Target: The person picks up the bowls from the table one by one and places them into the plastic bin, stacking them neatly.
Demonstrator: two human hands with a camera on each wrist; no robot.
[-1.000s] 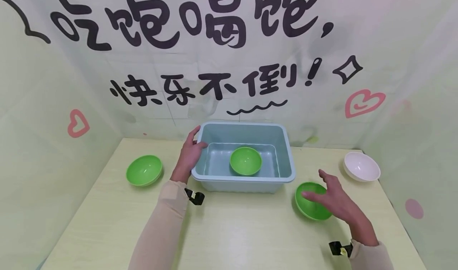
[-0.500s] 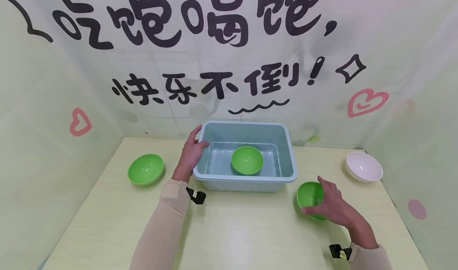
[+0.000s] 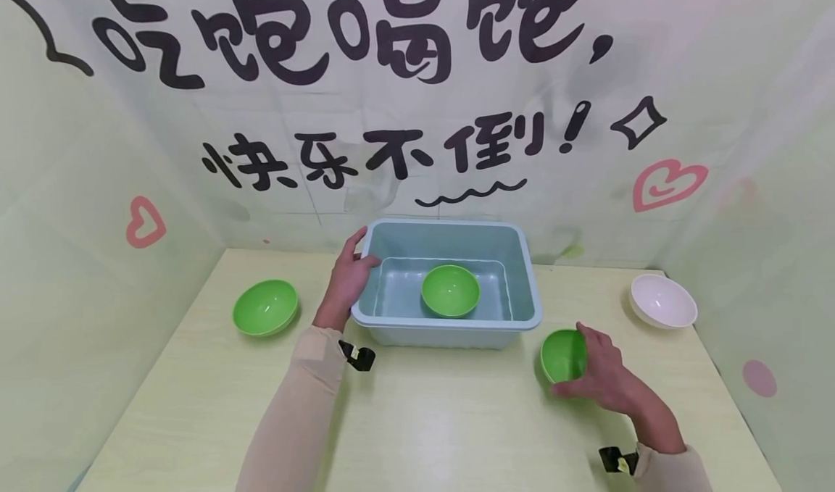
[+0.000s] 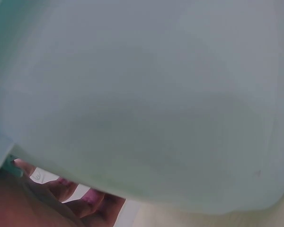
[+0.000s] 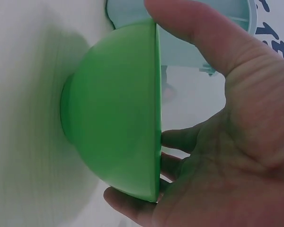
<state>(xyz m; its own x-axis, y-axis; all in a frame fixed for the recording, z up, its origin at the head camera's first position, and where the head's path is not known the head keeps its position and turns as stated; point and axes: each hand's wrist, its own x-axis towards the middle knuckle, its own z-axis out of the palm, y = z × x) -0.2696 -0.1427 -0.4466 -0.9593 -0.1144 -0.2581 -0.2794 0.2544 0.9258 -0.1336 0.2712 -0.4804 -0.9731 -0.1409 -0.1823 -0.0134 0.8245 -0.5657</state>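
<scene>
At its left end, the light blue plastic basin (image 3: 450,324) is gripped by my left hand (image 3: 349,283), thumb over the rim and fingers along the outside. The left wrist view is mostly filled by the basin's outer wall (image 4: 146,104). A green bowl (image 3: 450,291) sits upright inside the basin. My right hand (image 3: 607,377) spans another green bowl (image 3: 561,354) on the table, right of the basin. In the right wrist view the thumb is at one side of this bowl's rim (image 5: 157,109), and a fingertip wraps under the opposite side.
A third green bowl (image 3: 265,309) stands on the pale wooden table (image 3: 417,419) at the left. At the back right is a white bowl (image 3: 662,302), close to the side wall. A printed backdrop (image 3: 313,115) rises behind the basin.
My right hand has come down over the green bowl, and its thumb and fingers have closed in at the rim. The left hand stays on the basin.
</scene>
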